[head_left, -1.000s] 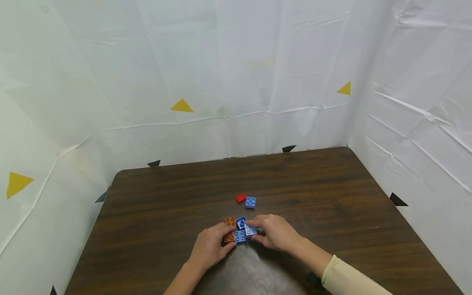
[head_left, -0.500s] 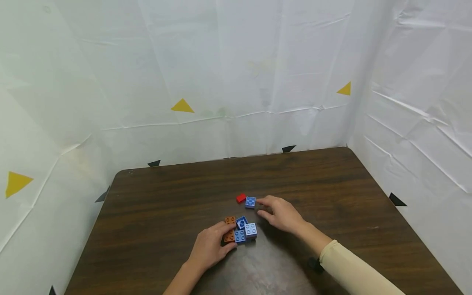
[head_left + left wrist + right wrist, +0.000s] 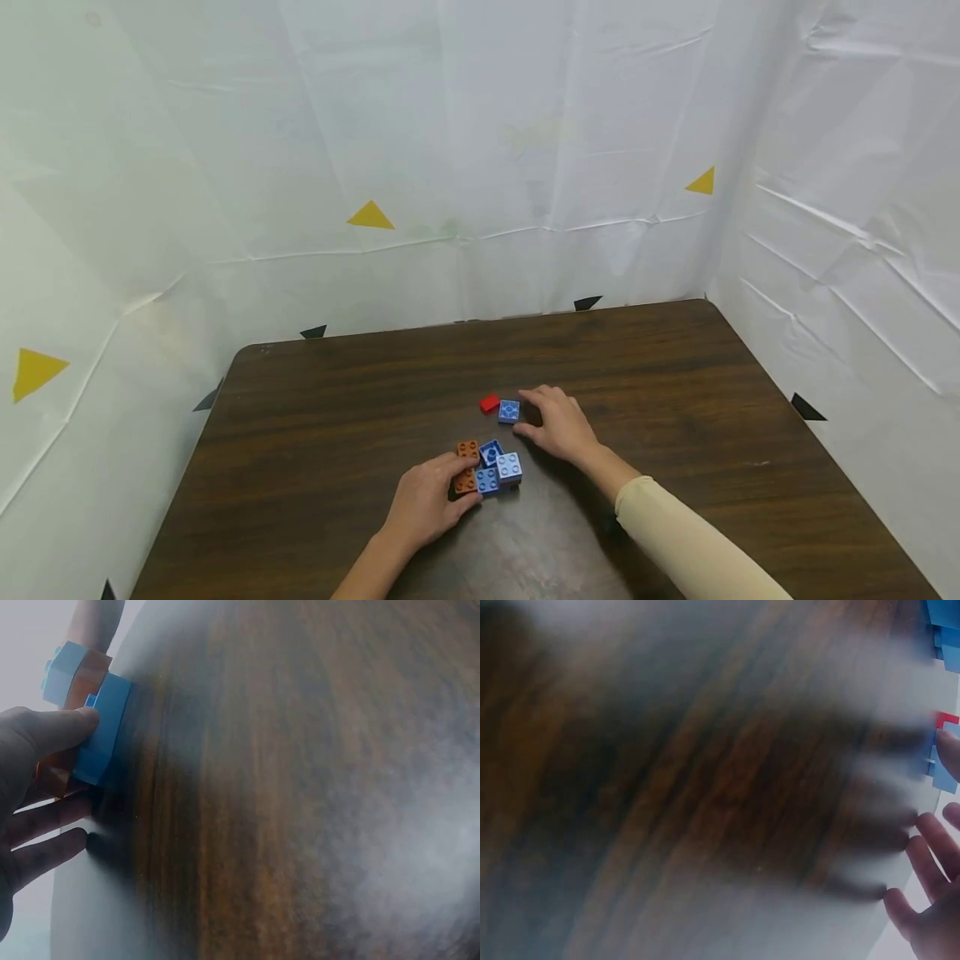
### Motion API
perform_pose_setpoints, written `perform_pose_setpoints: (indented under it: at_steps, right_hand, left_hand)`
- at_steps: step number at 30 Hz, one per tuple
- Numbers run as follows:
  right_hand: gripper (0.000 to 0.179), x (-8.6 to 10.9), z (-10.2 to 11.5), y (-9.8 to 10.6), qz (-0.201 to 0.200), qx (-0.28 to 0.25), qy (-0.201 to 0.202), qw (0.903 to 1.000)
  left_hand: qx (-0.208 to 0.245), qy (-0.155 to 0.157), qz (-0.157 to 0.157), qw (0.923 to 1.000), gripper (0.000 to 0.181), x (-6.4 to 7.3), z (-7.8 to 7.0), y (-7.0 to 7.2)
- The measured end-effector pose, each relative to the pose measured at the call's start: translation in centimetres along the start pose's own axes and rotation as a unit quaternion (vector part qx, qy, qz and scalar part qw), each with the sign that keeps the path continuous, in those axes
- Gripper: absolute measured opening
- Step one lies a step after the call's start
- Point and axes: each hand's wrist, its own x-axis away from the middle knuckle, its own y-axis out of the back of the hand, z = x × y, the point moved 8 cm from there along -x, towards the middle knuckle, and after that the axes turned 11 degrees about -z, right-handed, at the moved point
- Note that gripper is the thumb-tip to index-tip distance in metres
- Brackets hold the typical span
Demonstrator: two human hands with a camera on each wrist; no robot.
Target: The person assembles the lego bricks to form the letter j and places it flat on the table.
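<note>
A cluster of toy building bricks lies at the middle of the table, gripped by my left hand (image 3: 427, 497) between thumb and fingers. Orange bricks (image 3: 467, 482) form its left side. To their right sit a blue brick (image 3: 487, 480), a tilted blue one (image 3: 491, 452) and a raised light-blue brick (image 3: 508, 467). In the left wrist view the thumb presses on a blue brick (image 3: 106, 735). My right hand (image 3: 561, 425) holds nothing, its thumb and fingers spread just right of a separate blue brick (image 3: 509, 411).
A small red brick (image 3: 490, 403) lies just left of the separate blue brick. The dark wooden table (image 3: 360, 400) meets white sheeting (image 3: 480, 167) at the back and sides, marked with yellow and black triangles.
My right hand has let go of the light-blue brick in the cluster and moved away from me to the separate blue brick. My left hand has stayed on the cluster.
</note>
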Motion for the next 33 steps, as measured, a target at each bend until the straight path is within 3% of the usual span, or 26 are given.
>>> perform_pose_setpoints:
  at_steps: [10, 15, 21, 29, 33]
  right_hand:
    - [0.045, -0.4, 0.0, -0.4, -0.019, -0.010, 0.000, 0.9998]
    - [0.044, -0.2, -0.8, -0.1, -0.012, -0.044, -0.044, 0.9980]
    - [0.044, 0.3, -1.3, 0.6, -0.003, -0.111, -0.094, 0.9894]
    - [0.041, 0.6, 0.6, 2.5, -0.025, -0.191, -0.036, 0.9805]
    - [0.041, 0.7, 1.5, 3.5, -0.021, -0.240, -0.048, 0.9695]
  left_hand:
    - [-0.005, 0.000, -0.002, 1.0000, 0.050, 0.1, 0.3, -0.1]
    - [-0.003, 0.002, -0.001, 1.0000, 0.048, 0.0, 0.2, -0.1]
    - [-0.009, 0.005, 0.005, 0.9999, 0.048, 0.0, 0.1, -0.1]
    - [-0.006, 0.009, 0.008, 0.9999, 0.048, -0.1, 0.2, -0.2]
    - [-0.004, 0.013, 0.000, 0.9999, 0.048, 0.0, 0.4, 0.0]
